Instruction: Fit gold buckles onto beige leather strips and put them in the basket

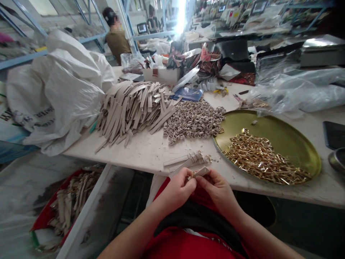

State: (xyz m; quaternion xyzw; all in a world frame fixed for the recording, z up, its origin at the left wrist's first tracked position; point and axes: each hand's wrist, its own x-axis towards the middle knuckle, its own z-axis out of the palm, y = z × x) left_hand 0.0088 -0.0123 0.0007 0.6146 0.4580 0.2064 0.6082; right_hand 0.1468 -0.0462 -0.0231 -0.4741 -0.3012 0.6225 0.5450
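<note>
Strap [202,172] of pale grey, in the head view, is pinched between the thumb and fingers of both the left hand [180,185] and the right hand [219,190] at the front edge of the table [129,155], with a little gold metal showing by the left fingertips. Just beyond lie a few buckled straps [182,162], and behind them a heap of loose strips [132,108] touches a pile of small loops [192,120]. To the right, a round tray [280,131] holds gold buckles [260,156], and a white sack [67,86] slumps at the left.
</note>
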